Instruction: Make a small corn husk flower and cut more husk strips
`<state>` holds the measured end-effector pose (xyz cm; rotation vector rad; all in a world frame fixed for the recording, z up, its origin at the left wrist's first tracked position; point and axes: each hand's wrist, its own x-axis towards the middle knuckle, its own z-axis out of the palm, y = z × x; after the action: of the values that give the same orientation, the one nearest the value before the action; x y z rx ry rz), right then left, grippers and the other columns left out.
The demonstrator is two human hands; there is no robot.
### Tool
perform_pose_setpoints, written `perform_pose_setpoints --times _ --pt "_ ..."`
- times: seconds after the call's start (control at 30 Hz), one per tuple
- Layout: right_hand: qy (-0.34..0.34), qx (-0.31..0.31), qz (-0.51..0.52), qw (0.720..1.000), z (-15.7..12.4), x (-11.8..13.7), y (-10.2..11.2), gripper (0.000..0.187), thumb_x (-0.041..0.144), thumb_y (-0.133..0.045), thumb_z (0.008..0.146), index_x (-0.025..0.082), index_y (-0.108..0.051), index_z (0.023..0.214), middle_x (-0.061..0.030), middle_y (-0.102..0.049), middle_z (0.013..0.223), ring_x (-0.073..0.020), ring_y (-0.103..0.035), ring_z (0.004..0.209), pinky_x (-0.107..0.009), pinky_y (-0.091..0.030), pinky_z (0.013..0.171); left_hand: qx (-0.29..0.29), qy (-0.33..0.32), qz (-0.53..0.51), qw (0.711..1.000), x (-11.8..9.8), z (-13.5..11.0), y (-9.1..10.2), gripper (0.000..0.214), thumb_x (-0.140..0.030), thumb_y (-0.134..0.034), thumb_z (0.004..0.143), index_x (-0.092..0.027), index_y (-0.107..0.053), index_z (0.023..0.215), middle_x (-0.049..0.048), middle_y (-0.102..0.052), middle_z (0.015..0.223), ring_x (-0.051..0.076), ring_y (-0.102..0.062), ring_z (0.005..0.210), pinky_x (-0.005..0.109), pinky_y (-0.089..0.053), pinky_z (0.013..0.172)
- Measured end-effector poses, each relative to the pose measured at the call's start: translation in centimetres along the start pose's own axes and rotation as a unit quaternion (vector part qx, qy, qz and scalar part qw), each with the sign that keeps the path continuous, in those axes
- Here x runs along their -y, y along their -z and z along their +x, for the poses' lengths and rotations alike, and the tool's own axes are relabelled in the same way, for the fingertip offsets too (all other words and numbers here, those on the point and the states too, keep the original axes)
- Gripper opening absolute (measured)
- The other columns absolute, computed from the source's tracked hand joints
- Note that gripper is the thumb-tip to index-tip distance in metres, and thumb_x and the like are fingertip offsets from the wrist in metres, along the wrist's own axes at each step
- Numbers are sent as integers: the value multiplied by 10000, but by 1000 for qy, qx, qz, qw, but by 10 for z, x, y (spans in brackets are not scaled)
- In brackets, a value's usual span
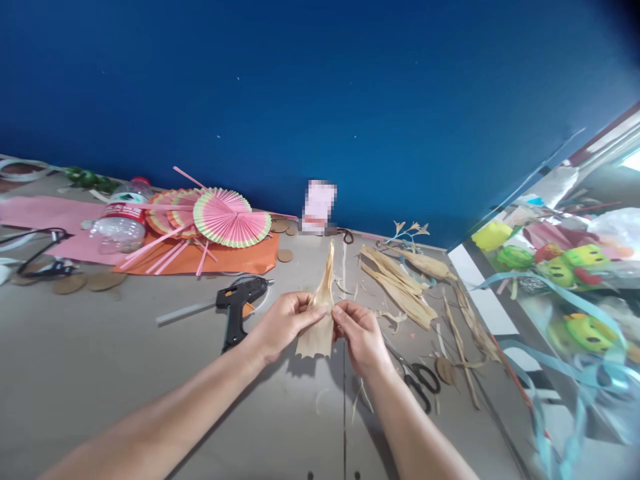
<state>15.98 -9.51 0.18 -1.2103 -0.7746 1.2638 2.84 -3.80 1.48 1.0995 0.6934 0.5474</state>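
While the left hand is pinching the gathered neck of a dried, husk-like sheet, the right hand is clamping its right edge, each grip sitting closed on it. The sheet is hanging between them, seemingly just above the table, its ragged end flaring toward the person. The step looks like shaping by hand (a glue gun is lying apart, leftward); the next move is probably calling for steady, light pinching.
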Motion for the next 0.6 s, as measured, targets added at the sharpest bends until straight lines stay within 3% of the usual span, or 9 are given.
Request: perform_pose_setpoints --times 0.17,0.27,0.43,0.6 --pt "-33 23 44 998 1 2 -1 258 379 -597 716 150 -528 621 39 -496 475 -69 -442 400 -193 -371 419 5 37 -90 995 3 3 1 268 -380 -620 668 -117 -582 702 51 -633 613 181 -600 574 277 -444 553" --pt "-23 36 10 999 -1 2 -1 290 418 -546 750 149 -528 645 33 -493 503 -72 -437 417 -200 -379 425 -24 27 -75 997 2 2 0 280 -394 -617 666 -118 -570 660 35 -616 567 166 -586 529 266 -437 522" --pt "10 32 -93 995 -2 2 -2 268 373 -658 656 148 -516 628 54 -468 485 -61 -420 421 -184 -348 424 -46 20 -38 998 1 2 2 300 -421 -601 665 -123 -564 655 18 -597 533 146 -564 483 242 -416 471" --pt "-23 5 -53 998 0 2 -1 293 422 -612 681 156 -515 606 58 -458 462 -54 -393 392 -183 -329 399 -43 22 -68 997 3 4 3 315 -439 -558 698 -125 -557 673 27 -607 569 164 -588 527 260 -438 500"
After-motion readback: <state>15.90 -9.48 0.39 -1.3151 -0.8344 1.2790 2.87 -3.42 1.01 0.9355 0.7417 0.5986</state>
